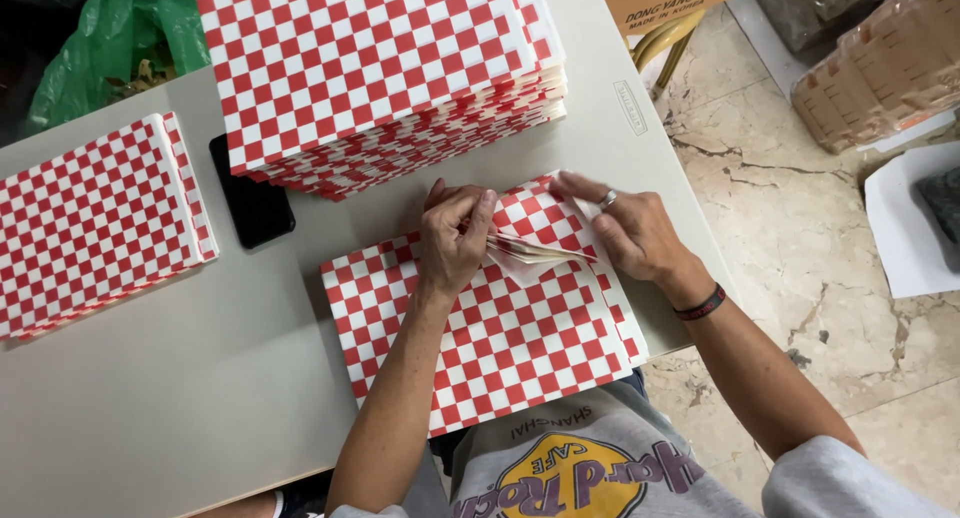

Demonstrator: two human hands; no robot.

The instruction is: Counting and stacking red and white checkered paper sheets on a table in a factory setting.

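a small stack of red-and-white checkered paper sheets [500, 338] is laid on the grey desk [180, 378] near its front edge. its far corner is lifted and fanned, pinched by the left hand [455, 243] and right hand [625, 228], so sheets can be separated. a taller pile of checkered sheets [380, 68] lies beyond.

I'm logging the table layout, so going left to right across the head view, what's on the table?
Small checkered paper stack → black phone → left hand → lifted sheet edges → right hand. The tall stack and near stack span too wide to place.
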